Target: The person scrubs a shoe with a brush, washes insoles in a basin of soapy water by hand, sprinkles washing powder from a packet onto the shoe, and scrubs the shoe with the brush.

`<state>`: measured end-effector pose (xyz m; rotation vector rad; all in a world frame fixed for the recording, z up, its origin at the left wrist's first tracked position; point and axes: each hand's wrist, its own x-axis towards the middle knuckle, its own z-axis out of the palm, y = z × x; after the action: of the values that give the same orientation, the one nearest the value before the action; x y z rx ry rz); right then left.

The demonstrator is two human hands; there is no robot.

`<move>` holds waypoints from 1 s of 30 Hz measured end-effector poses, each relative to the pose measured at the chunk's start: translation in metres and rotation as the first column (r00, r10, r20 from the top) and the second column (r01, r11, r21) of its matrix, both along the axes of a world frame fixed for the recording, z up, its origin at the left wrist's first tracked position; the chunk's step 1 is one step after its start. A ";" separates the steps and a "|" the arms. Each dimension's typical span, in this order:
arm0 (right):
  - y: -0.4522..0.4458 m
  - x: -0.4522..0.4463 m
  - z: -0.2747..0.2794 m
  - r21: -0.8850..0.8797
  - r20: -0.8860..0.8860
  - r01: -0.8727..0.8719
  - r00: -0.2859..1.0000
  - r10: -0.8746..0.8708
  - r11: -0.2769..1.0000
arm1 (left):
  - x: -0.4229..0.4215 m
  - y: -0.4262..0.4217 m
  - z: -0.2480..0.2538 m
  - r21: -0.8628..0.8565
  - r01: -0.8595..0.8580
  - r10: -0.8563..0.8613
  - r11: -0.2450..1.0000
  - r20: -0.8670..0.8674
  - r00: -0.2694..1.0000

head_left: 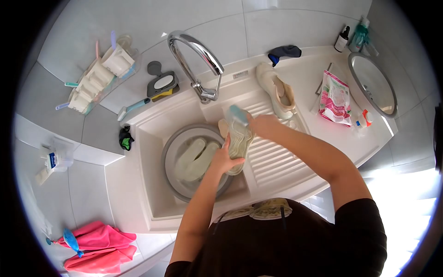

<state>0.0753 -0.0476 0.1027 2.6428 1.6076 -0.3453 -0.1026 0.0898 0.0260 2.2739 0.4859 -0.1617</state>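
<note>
My left hand [224, 158] is closed around a cream shoe [238, 150], tilted with its ridged sole facing up, over the right part of the sink. My right hand [264, 125] grips a light blue scrub brush [237, 114] at the shoe's far end; the brush is partly smeared by motion. Below and to the left, a grey-rimmed basin [169, 177] stands in the sink [154, 203]. Two pale, elongated, shoe-shaped pieces [190, 154] lie in it. A second cream shoe [272, 87] rests upright on the counter behind my right hand.
A chrome faucet [196, 46] arches over the sink's back edge. The ribbed washboard [277, 159] lies right of the basin. A pink-and-white bag [336, 98], a small bottle with an orange cap [364, 119] and a round mirror [395, 99] occupy the right counter. Pink cloths [99, 236] hang lower left.
</note>
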 end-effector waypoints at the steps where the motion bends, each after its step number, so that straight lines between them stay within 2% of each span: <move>1: 0.001 0.021 -0.015 0.005 0.007 -0.003 1.000 0.003 1.000 | 0.001 0.003 -0.002 0.022 0.010 -0.011 1.000 0.057 0.998; 2: 0.002 0.043 -0.040 0.012 0.009 0.064 0.998 -0.064 0.998 | 0.002 0.003 -0.004 0.029 0.006 -0.008 1.000 0.061 0.998; 3: 0.004 0.043 -0.040 0.018 0.003 0.134 0.991 -0.134 0.991 | 0.002 0.000 -0.005 0.077 0.009 -0.013 0.997 0.043 0.999; 5: 0.001 0.033 -0.045 0.009 -0.020 0.157 0.987 -0.156 0.988 | 0.001 0.003 -0.006 0.127 0.013 -0.016 0.992 0.029 0.999; 7: -0.007 0.005 -0.020 -0.013 -0.041 0.178 0.983 -0.178 0.984 | -0.001 0.002 -0.009 0.058 0.013 -0.020 0.998 0.110 0.994; 9: -0.021 -0.024 0.007 -0.126 -0.111 0.090 0.988 -0.105 0.988 | 0.000 0.003 -0.007 -0.010 0.007 -0.006 1.000 0.080 0.997; 10: -0.025 -0.024 0.004 -0.134 -0.115 0.098 0.987 -0.114 0.986 | 0.002 0.003 -0.004 -0.066 -0.003 0.007 0.998 0.054 0.999; 12: -0.031 -0.017 -0.006 -0.142 -0.111 0.110 0.986 -0.126 0.984 | 0.005 0.004 0.002 -0.073 0.008 -0.004 0.997 0.056 0.998; 14: -0.037 0.003 -0.027 -0.115 -0.104 0.210 0.970 -0.222 0.971 | 0.001 -0.002 0.007 -0.079 0.013 -0.009 0.997 0.049 0.999; 16: -0.035 0.001 -0.031 -0.097 -0.105 0.271 0.954 -0.280 0.958 | 0.003 -0.004 0.013 0.118 0.028 -0.029 0.993 0.003 1.000; 17: -0.037 -0.009 -0.037 -0.090 -0.131 0.262 0.953 -0.272 0.961 | 0.001 -0.002 0.010 0.119 0.025 -0.025 0.993 0.002 1.000; 19: -0.045 -0.036 -0.037 -0.094 -0.160 0.252 0.951 -0.264 0.963 | -0.004 0.001 -0.001 -0.079 -0.059 0.061 0.995 0.032 0.998; 21: -0.057 -0.054 -0.025 -0.163 -0.233 0.224 0.938 -0.258 0.961 | -0.004 0.004 -0.003 -0.092 -0.046 0.053 0.995 0.077 0.996; 23: -0.063 -0.058 -0.023 -0.223 -0.290 0.267 0.900 -0.325 0.938 | -0.005 0.000 -0.003 -0.106 -0.029 0.041 0.994 0.114 0.993; 25: -0.075 -0.060 -0.032 -0.051 -0.248 0.333 0.909 -0.335 0.942 | -0.001 -0.001 0.003 0.053 -0.034 0.032 0.998 0.036 0.999; 30: -0.074 -0.081 -0.031 -0.052 -0.290 0.331 0.898 -0.331 0.942 | 0.002 -0.012 0.020 0.179 -0.016 0.021 0.984 -0.025 0.999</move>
<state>-0.0060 -0.1214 0.0718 2.9776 1.1960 -0.7864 -0.1004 0.0778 0.0460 2.4439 0.5546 -0.1439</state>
